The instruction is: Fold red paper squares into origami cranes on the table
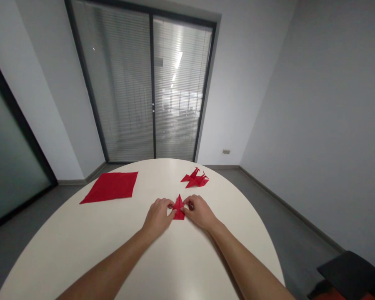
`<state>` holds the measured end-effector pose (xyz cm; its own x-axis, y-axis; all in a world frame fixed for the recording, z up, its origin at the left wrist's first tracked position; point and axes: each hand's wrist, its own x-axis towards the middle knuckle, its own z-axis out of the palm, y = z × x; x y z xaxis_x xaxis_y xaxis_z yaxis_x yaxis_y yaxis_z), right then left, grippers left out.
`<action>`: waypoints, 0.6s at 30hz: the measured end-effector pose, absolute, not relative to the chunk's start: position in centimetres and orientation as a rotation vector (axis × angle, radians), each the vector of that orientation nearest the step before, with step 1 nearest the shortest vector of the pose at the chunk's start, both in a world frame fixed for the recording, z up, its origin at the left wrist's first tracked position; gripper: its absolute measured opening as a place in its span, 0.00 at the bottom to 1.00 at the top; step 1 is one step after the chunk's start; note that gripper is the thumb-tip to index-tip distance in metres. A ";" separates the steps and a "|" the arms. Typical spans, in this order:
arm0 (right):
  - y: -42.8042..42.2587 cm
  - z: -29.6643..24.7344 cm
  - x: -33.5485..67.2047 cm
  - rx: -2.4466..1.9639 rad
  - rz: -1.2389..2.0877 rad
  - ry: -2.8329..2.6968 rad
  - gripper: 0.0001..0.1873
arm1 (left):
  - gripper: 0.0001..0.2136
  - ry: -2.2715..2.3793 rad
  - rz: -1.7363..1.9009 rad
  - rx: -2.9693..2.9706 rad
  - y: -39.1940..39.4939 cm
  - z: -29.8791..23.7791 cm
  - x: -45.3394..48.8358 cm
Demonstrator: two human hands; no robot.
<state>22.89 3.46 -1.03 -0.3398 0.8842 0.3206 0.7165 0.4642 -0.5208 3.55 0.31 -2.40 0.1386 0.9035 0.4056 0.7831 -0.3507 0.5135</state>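
A small piece of folded red paper point(179, 211) lies on the table in front of me, its pointed tip facing away and its flat edge toward me. My left hand point(159, 214) pinches its left side between thumb and fingers. On the opposite side, my right hand point(200, 210) has its thumb on the paper and its fingers curled against the edge. Beyond my right hand sit red origami cranes point(195, 179), close together, with thin necks and pointed wings.
The round white table point(137, 266) carries a red paper sheet point(112, 187) at the far left. A dark chair point(350, 273) stands at the lower right. Behind the table are a glass partition with blinds point(128, 91) and a grey wall point(325, 125).
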 end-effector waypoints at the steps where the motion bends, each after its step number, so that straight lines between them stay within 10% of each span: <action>1: 3.5 -1.1 23.0 -1.308 0.397 -2.150 0.07 | 0.04 1.674 1.002 2.221 0.4 -2.5 3.5; 18: 3.4 -0.1 24.3 -0.992 0.627 -2.341 0.13 | 0.09 1.439 0.978 2.246 0.9 -2.4 2.3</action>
<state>24.32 3.38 -0.09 -0.5985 0.7517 0.2771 0.5127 0.6252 -0.5885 2.26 0.94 -2.43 0.2669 0.8849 0.3817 0.6809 -0.4534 0.5752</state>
